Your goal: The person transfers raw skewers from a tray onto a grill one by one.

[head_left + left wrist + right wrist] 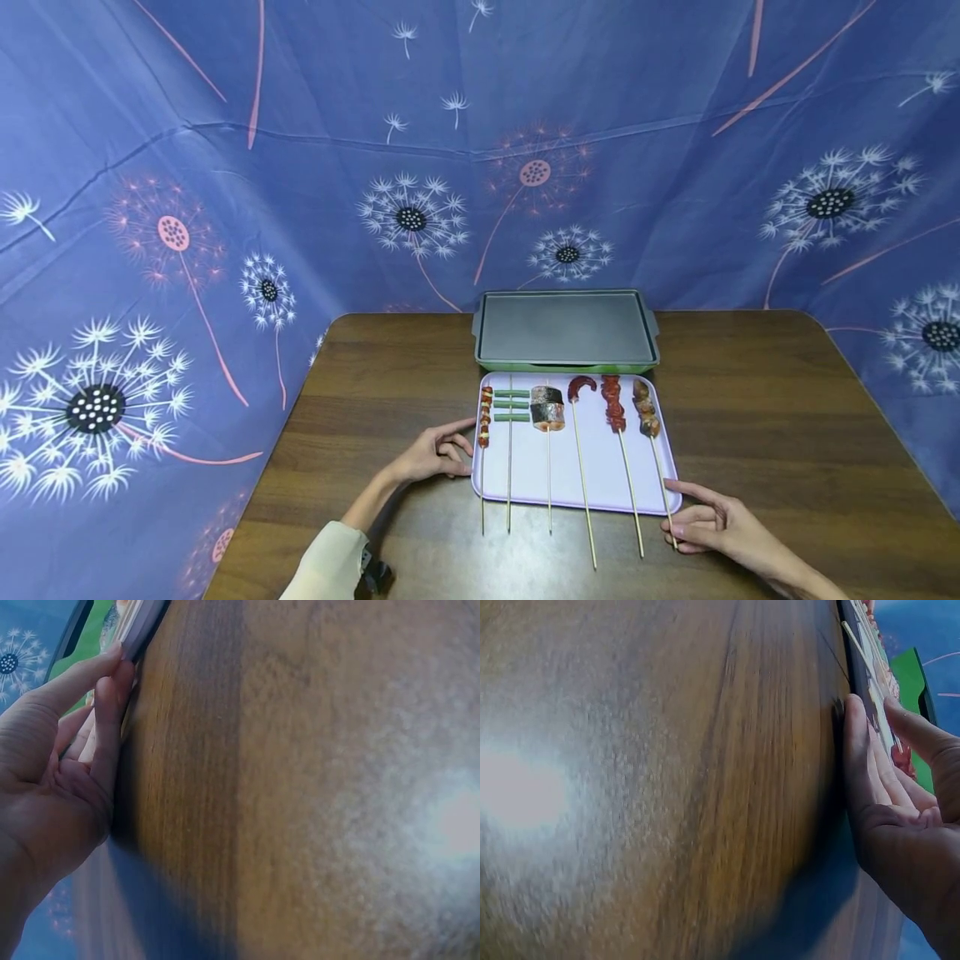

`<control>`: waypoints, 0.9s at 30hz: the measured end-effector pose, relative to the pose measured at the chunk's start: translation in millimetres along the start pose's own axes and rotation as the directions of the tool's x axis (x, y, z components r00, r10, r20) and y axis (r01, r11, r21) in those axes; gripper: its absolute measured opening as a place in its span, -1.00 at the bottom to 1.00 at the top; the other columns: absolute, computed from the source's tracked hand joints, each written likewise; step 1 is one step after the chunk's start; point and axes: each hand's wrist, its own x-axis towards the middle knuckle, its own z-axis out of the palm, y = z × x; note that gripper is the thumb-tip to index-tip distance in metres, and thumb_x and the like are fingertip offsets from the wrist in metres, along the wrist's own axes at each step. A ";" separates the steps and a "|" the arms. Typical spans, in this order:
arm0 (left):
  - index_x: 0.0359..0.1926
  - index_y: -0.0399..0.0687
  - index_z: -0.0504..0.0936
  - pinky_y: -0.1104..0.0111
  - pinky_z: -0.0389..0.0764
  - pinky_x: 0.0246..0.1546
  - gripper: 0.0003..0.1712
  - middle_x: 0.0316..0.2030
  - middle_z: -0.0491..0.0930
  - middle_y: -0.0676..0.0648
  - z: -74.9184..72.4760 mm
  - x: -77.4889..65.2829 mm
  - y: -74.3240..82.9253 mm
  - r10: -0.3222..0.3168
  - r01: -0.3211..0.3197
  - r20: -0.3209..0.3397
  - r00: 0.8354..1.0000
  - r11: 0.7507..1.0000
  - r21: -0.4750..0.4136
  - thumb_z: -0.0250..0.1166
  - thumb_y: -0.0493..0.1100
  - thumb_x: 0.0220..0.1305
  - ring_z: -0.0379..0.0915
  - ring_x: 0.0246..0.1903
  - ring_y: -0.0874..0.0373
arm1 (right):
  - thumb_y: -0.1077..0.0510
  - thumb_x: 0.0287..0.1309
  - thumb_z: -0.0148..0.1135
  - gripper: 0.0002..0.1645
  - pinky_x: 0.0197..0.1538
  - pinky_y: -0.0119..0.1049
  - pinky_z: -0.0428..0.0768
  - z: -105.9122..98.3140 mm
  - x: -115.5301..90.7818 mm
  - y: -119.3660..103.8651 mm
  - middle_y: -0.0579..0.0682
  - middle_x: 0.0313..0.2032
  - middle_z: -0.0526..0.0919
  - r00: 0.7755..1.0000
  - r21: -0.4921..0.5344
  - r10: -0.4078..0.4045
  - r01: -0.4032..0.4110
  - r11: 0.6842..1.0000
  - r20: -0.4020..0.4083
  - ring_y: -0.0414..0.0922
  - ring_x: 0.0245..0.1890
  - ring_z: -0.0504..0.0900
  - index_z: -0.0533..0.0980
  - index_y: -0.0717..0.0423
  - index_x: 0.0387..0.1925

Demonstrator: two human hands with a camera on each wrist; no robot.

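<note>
In the head view a pale lilac tray (528, 487) lies on the table with several skewers across it. My left hand (437, 450) is at its left edge, gripping the rim between thumb and fingers; the left wrist view shows these fingertips (118, 651) at the tray's edge. At the front right corner, my right hand (720, 525) pinches the lower stick of the rightmost skewer (647, 408), which carries brown chunks. Its index finger lies by the tray's corner. In the right wrist view the thumb of the right hand (907, 795) hides the exact contact.
Left to right, the other skewers hold small red pieces (485, 417), green pods (512, 406), fish slices (547, 410), a curled red tentacle (581, 386) and red meat (612, 404). Behind the tray stands a dark griddle (566, 329) with a green side. A blue cloth (480, 125) hangs behind.
</note>
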 end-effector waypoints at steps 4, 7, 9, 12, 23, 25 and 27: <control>0.54 -0.41 0.09 0.51 0.64 -0.38 -0.03 -0.03 0.54 -0.52 0.0 -1.1 -0.4 -0.008 0.008 0.001 1.000 1.000 -0.004 0.38 -0.52 0.19 0.68 -0.35 0.37 | 0.51 0.39 0.01 -0.20 0.05 -0.18 0.71 3.0 0.3 2.7 0.08 0.02 0.77 1.000 0.053 -0.005 0.005 0.999 0.009 -0.10 0.05 0.75 0.38 -0.36 0.39; 0.54 -0.41 0.09 0.51 0.64 -0.37 -0.04 -0.05 0.58 -0.42 -0.4 -2.0 -0.6 -0.013 0.013 -0.001 1.000 1.000 -0.013 0.37 -0.53 0.19 0.69 -0.34 0.36 | 0.49 0.39 0.04 -0.19 0.05 -0.20 0.72 4.3 0.0 2.7 0.05 0.01 0.78 1.000 0.065 0.026 -0.025 0.998 -0.009 -0.12 0.04 0.76 0.39 -0.42 0.38; 0.54 -0.41 0.10 0.51 0.64 -0.38 -0.04 -0.06 0.60 -0.38 -0.5 -2.2 -0.6 -0.015 0.015 -0.005 1.000 1.000 -0.018 0.37 -0.54 0.19 0.69 -0.35 0.35 | 0.48 0.39 0.05 -0.20 0.04 -0.21 0.72 4.2 -0.9 2.2 0.03 0.00 0.78 0.999 0.061 0.038 -0.037 0.997 -0.020 -0.14 0.02 0.76 0.38 -0.44 0.37; 0.54 -0.39 0.11 0.51 0.64 -0.39 -0.04 -0.05 0.59 -0.38 0.2 -1.2 -0.4 -0.022 0.022 -0.009 1.000 1.000 -0.016 0.37 -0.53 0.18 0.68 -0.36 0.35 | 0.47 0.38 0.06 -0.21 0.04 -0.24 0.72 2.7 -2.2 0.6 0.00 -0.01 0.77 0.999 0.056 0.046 -0.045 0.997 -0.018 -0.17 0.01 0.76 0.40 -0.43 0.35; 0.54 -0.38 0.13 0.51 0.62 -0.40 -0.05 -0.03 0.56 -0.49 1.7 0.3 1.2 -0.040 0.040 -0.019 0.999 0.999 -0.011 0.38 -0.51 0.19 0.68 -0.36 0.36 | 0.55 0.40 -0.08 -0.20 0.15 -0.25 0.67 -10.4 -7.5 -5.0 0.01 0.06 0.71 0.993 0.183 0.015 -0.036 0.982 0.116 -0.21 0.06 0.71 0.35 -0.20 0.47; 0.54 -0.37 0.13 0.51 0.62 -0.40 -0.05 -0.03 0.54 -0.52 1.6 0.2 1.5 -0.039 0.039 -0.023 0.999 0.999 -0.013 0.38 -0.52 0.19 0.68 -0.35 0.36 | 0.55 0.40 -0.09 -0.19 0.16 -0.25 0.66 -12.0 -8.2 -4.7 0.01 0.07 0.71 0.993 0.183 0.013 -0.035 0.983 0.117 -0.21 0.07 0.71 0.33 -0.21 0.48; 0.54 -0.36 0.14 0.51 0.63 -0.40 -0.05 -0.02 0.52 -0.56 1.7 0.2 1.6 -0.037 0.036 -0.024 0.999 0.999 -0.009 0.38 -0.51 0.19 0.68 -0.35 0.37 | 0.56 0.41 -0.11 -0.18 0.17 -0.27 0.65 -13.7 -9.0 -4.1 0.01 0.08 0.70 0.992 0.185 0.009 -0.032 0.982 0.123 -0.21 0.09 0.70 0.31 -0.21 0.49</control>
